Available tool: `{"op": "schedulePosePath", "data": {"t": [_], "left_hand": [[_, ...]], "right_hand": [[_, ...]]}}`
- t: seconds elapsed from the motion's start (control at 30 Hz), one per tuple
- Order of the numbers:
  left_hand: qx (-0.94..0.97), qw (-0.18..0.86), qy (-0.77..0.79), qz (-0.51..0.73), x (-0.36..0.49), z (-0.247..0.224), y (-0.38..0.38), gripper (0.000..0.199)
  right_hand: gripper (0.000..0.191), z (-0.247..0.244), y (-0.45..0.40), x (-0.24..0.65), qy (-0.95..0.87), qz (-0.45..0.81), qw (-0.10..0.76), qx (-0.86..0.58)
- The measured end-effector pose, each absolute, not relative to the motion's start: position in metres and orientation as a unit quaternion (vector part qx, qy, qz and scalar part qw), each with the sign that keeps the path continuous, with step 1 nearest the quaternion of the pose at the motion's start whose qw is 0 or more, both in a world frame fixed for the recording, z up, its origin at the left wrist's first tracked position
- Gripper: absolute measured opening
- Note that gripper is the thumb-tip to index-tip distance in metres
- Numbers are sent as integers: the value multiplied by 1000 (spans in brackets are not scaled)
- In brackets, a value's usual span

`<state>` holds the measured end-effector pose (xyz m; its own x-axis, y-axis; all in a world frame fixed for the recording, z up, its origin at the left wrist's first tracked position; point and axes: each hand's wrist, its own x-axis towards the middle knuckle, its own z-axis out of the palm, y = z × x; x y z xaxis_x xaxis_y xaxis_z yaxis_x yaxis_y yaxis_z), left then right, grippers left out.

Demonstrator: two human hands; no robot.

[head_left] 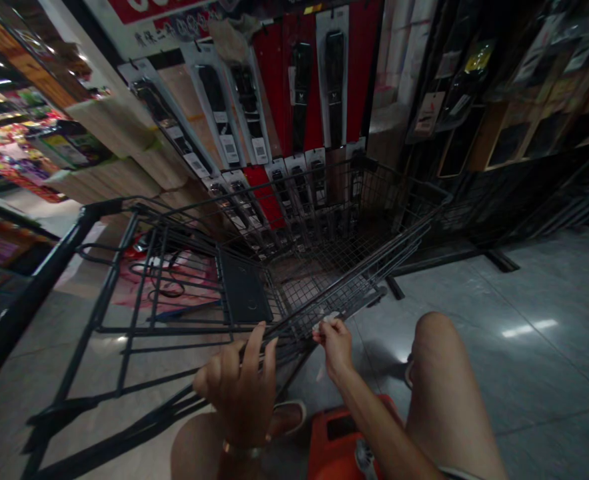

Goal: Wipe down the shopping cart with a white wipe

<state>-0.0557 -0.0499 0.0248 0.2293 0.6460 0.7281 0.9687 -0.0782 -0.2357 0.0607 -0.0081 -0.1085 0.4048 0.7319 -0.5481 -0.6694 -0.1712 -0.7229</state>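
A dark wire shopping cart (pixel 124 330) stands tilted across my view. My left hand (pixel 237 383), with a band at its wrist, is on the cart's near top rail. Its index finger and thumb stick up, while the other fingers curl over the rail. Farther along that side, my right hand (pixel 337 347) pinches a crumpled white wipe (pixel 327 321) against the rail. Whether the wipe is paper or cloth, I cannot tell. Inside the cart, a dark flat panel (pixel 244 287) lies near a pink bag (pixel 174 283) with a dark cord on it.
Packaged goods (pixel 334 87) hang on a red-backed rack ahead. More packages and boxes (pixel 514 133) hang at the right. Between my bare knees is an orange plastic stool or box (pixel 334 427). Grey floor tiles (pixel 539 327) run to the right. Stacked cartons (pixel 124 153) stand at the left.
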Motion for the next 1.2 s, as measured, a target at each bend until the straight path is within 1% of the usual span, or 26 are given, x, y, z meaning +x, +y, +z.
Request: {"op": "schedulePosePath", "data": {"t": [0.2, 0.3, 0.47, 0.53, 0.6, 0.7, 0.83, 1.0, 1.2], "left_hand": [[-697, 351, -584, -224, -54, 28, -50, 21], [-701, 351, -579, -223, -53, 32, -50, 21], [-719, 320, -566, -244, -58, 31, -64, 31], [-719, 328, -554, -262, -67, 25, -75, 34], [-728, 324, -548, -256, -78, 18, -87, 35], [-710, 327, -561, -271, -94, 10, -100, 41], [-650, 389, -575, -309, -103, 11, -102, 52], [-651, 410, -587, -252, -103, 21, -91, 44], [-685, 380, -561, -268, -96, 20, -76, 35]], "right_hand": [[19, -78, -22, 50, 33, 586, 641, -494], [18, -53, -30, 41, 13, 632, 627, -455], [21, -11, -38, 26, -22, 677, 623, -391], [21, -3, -40, 24, -39, 687, 622, -374], [22, -1, -42, 23, -54, 690, 616, -376], [24, 1, -46, 24, -62, 679, 616, -395], [26, 13, -53, 21, -85, 653, 632, -409], [22, 26, -57, 9, -168, 613, 638, -435], [12, 7, -55, 10, -257, 547, 636, -481]]}}
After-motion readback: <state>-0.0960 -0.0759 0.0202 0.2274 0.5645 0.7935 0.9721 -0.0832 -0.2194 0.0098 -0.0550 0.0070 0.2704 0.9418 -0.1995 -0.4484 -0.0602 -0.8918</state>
